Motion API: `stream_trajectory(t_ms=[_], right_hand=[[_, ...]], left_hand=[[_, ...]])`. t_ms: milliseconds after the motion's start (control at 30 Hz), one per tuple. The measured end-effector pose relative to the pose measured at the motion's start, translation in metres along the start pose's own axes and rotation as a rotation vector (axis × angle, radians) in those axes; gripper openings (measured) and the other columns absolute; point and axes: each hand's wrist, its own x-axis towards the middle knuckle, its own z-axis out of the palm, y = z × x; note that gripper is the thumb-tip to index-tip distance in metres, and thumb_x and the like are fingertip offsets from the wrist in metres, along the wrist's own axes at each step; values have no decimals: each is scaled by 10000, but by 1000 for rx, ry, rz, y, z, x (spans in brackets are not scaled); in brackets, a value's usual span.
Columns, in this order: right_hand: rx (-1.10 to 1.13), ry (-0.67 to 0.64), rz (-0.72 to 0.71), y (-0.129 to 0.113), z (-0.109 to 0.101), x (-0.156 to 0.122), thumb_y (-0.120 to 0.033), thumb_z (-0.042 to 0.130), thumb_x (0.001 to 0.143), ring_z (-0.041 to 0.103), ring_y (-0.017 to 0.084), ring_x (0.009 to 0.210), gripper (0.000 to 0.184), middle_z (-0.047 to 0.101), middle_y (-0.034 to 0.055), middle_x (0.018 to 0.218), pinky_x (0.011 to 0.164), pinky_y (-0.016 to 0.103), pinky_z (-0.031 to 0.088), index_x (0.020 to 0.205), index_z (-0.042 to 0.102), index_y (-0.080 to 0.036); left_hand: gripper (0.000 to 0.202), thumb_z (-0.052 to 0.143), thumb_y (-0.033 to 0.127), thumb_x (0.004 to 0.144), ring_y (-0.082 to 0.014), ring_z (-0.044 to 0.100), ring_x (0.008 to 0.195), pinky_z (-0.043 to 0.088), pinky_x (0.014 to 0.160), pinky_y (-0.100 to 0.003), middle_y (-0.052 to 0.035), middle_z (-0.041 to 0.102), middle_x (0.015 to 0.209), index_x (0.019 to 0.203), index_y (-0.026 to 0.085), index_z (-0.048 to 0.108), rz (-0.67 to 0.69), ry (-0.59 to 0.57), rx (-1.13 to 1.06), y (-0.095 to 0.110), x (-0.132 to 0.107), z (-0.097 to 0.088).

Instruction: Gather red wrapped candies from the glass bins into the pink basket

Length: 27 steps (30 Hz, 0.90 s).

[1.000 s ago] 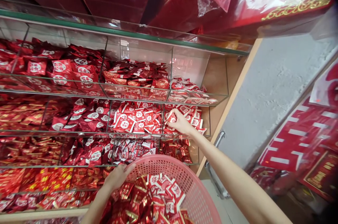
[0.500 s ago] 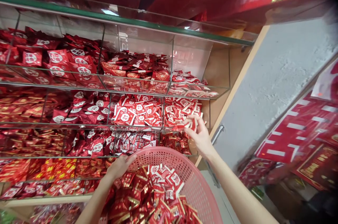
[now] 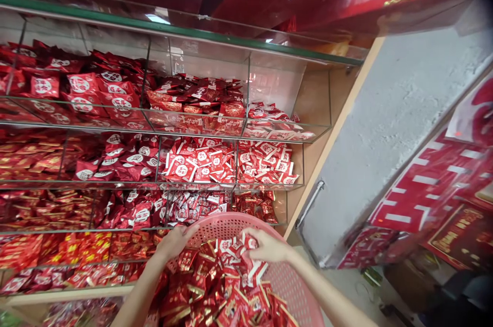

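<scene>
Counts first: one perforated pink plastic basket (image 3: 239, 219) is sitting at bottom centre, and two bare hands are working at it. Left hand (image 3: 173, 242) is gripping the basket's left rim, fingers closing over the edge. Right hand (image 3: 269, 246) is reaching inside the basket's right half, fingers curling at the white-edged red packets (image 3: 228, 254); can't tell whether it's pinching any or already letting go. Those packets are lying loose in the basket's upper part, gold-trimmed red packets (image 3: 192, 286) filling the area below and left of them; both piles are overlapping too much to count. Beyond the basket one glass-fronted shelf unit (image 3: 318, 91) is standing, showing five packet tiers above its pale wooden ledge (image 3: 69, 293); the second tier down is showing four compartments, more white-edged red packets filling its right-end one. One metal rod (image 3: 311, 203) is leaning on the grey wall (image 3: 416, 121) right of the basket. Vs 0.5 s ago: right hand was hovering above the basket's right rim with red-and-white packets in its fingers; now it's sitting down inside. At 1.0 s ago it was in that right-end compartment. Left hand is staying on the rim throughout.
</scene>
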Motion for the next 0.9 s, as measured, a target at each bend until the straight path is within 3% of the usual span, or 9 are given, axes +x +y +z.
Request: stream_trajectory(t_ms=[100, 200, 367, 500, 600, 700, 900], right_hand=[[-248, -87, 59, 3, 17, 1, -226, 596, 615, 494, 127, 704, 350, 534, -27, 813, 615, 221, 396, 954, 514, -209], [-432, -41, 87, 4, 29, 3, -249, 597, 619, 518, 180, 830, 403, 536, 26, 951, 691, 255, 405, 1010, 508, -206], [-496, 42, 89, 5, 36, -5, -291, 594, 662, 509, 226, 981, 636, 467, 80, 1153, 811, 296, 393, 1252, 360, -247], [-496, 77, 92, 1, 37, -10, -486, 630, 635, 443, 272, 1083, 707, 468, 78, 1170, 916, 363, 333, 1257, 377, -265], [-472, 154, 74, -4, 33, -11, -540, 549, 702, 430, 263, 1092, 576, 494, 74, 1136, 933, 371, 313, 1192, 457, -251], [-396, 254, 30, -7, 29, -11, -481, 479, 784, 478, 218, 1012, 381, 538, 49, 1058, 872, 327, 362, 1082, 532, -251], [-294, 602, -138, -22, 7, -11, -356, 409, 852, 514, 183, 884, 230, 576, 26, 901, 822, 320, 387, 1016, 541, -261]], left_hand=[[580, 237, 704, 700, -171, 551, 582, 329, 562, -230, -8, 563, 570, 584, 199, 497, 9, 10, 17, -1, 0, 1], [567, 235, 683, 715, -179, 567, 619, 341, 584, -232, -17, 583, 600, 592, 200, 505, 28, 16, 31, -3, 1, 1], [543, 250, 658, 728, -191, 584, 673, 358, 617, -238, -30, 612, 651, 612, 203, 522, 42, 21, 53, -7, 5, 2], [537, 254, 652, 735, -184, 579, 658, 362, 623, -239, -15, 605, 632, 632, 204, 531, 48, 27, 50, -12, 8, 5], [543, 253, 651, 740, -177, 578, 655, 367, 637, -238, -10, 608, 627, 642, 200, 539, 48, 31, 47, -14, 9, 6], [550, 251, 654, 742, -181, 586, 670, 373, 643, -240, -18, 624, 660, 647, 199, 545, 58, 39, 48, -14, 8, 6], [579, 227, 670, 740, -193, 602, 690, 383, 640, -243, -30, 636, 667, 651, 202, 556, 51, 45, 66, -12, 7, 5]])
